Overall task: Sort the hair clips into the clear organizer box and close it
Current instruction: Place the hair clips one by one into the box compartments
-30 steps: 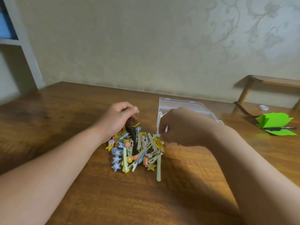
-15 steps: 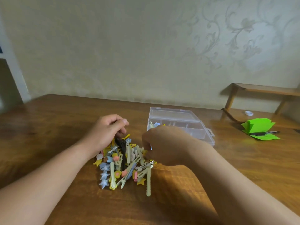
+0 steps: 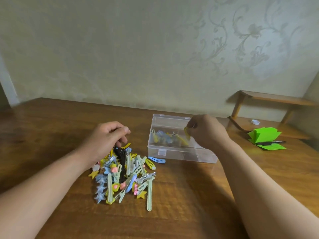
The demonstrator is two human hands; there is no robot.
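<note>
Hair clips: lie heaped at 6 o'clock on the tabletop. Left hand: rests on the heap's far edge, grip curled, cannot tell on what. Right hand: grip pinches a yellow clip over the clear organizer box, at 1 o'clock from the heap.

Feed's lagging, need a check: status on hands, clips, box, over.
Right hand pinching yellow clip over open box. Left hand curled on pile, grip unclear. Blue clip loose beside box; nothing blocking.
</note>
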